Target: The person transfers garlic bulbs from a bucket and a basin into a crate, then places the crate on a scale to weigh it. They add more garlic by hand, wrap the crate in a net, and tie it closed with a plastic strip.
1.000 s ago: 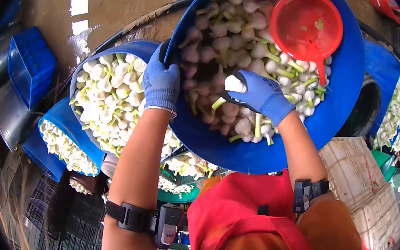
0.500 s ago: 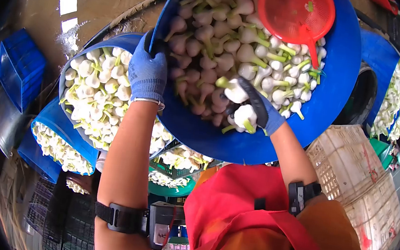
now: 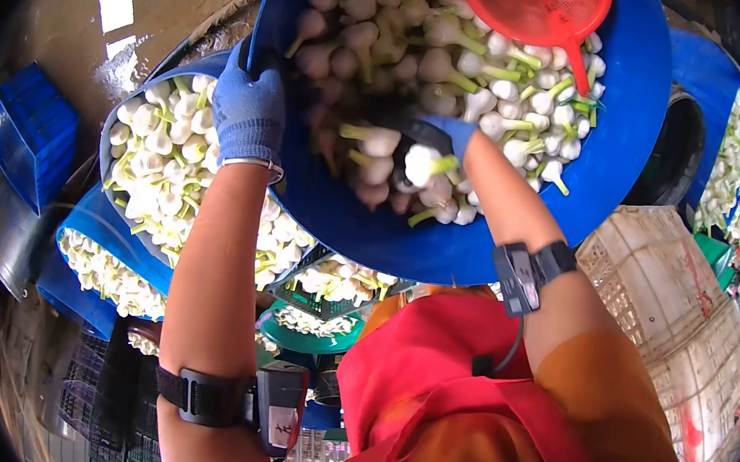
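Observation:
A big blue tub [image 3: 622,141] holds many garlic bulbs [image 3: 442,66] with short green stems. My left hand [image 3: 248,112], in a blue and black glove, is closed on the tub's left rim. Inside the tub, my right hand [image 3: 431,138], gloved too, is low among the bulbs; dark shadow and blur hide its fingers. White bulbs [image 3: 423,164] lie against or just below it, and whether it grips any is unclear. On the bulbs at the top rests a red strainer [image 3: 536,11], its handle pointing down.
Left of the tub stands a container of peeled-looking garlic [image 3: 166,139], with another blue bucket [image 3: 93,222] below. An empty blue crate [image 3: 32,133] is at the far left. Worn white crates [image 3: 655,291] stand at the right. A green basin [image 3: 308,338] sits below the tub.
My right hand has moved left and deeper among the bulbs. The view has shifted, so the tub, strainer and my left hand appear slightly farther left; my left hand stays on the rim.

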Motion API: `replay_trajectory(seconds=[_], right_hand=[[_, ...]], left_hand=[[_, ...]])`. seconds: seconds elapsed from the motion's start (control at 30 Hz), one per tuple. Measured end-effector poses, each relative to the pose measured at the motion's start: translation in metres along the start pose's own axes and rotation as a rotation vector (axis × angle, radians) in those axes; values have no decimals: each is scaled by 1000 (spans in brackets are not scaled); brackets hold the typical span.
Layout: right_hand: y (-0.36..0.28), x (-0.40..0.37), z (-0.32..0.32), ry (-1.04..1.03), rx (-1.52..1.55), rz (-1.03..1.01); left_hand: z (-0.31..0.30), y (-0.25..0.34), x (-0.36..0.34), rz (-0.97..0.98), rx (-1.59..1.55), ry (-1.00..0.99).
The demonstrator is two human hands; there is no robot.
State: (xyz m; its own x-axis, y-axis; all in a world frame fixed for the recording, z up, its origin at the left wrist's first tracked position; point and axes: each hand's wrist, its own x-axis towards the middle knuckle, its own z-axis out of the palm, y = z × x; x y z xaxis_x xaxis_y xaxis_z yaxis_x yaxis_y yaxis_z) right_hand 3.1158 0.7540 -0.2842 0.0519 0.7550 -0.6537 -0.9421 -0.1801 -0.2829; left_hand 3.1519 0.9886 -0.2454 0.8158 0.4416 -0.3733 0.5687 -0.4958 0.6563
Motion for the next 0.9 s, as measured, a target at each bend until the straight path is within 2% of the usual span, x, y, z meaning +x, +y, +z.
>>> replay_trajectory(seconds=[0.13,0.2,0.27,0.3,0.33,0.37,0.4,0.43,0.5,0.53,0.6,0.67,0.7,0.73,0.77,0.8,0.87,0.9], right_hand=[[20,-16,7,-132,529,83],[65,-10,-14,-314,712,92],[43,-36,31,-97,579,76],[64,-37,32,-53,419,11],[57,-49,60,117,53,-259],[28,-45,80,-291,-614,-765],[89,-38,83,-317,60,-262],[103,-44,102,-297,117,-42],[170,-38,137,-270,-284,-99],[188,-37,159,-154,-484,49],[211,-61,181,6,-1056,-65],[190,-77,173,43,-739,-73],[199,-81,157,156,-577,-332],[166,-100,136,130,-366,-112],[152,-109,113,318,-99,-344],[141,-111,91,467,338,-427],[100,-125,34,712,-66,-526],[82,-115,18,792,-395,-491]], left_hand=[[2,-9,3,52,0,15],[2,-9,4,54,11,7],[2,-11,6,35,11,24],[1,-10,6,75,-15,26],[2,-15,9,80,-23,21],[3,-23,15,79,-12,14],[5,-29,19,78,-2,7],[5,-31,21,79,-16,2],[5,-32,25,93,-22,-1],[5,-31,25,102,-17,-3],[3,-23,19,107,-69,19],[2,-28,23,98,-4,17],[4,-32,25,77,-75,-9],[4,-33,24,79,-81,-15],[5,-31,22,86,-60,9],[6,-29,25,96,-39,37],[4,-35,32,152,36,25],[2,-32,28,101,12,-4]])
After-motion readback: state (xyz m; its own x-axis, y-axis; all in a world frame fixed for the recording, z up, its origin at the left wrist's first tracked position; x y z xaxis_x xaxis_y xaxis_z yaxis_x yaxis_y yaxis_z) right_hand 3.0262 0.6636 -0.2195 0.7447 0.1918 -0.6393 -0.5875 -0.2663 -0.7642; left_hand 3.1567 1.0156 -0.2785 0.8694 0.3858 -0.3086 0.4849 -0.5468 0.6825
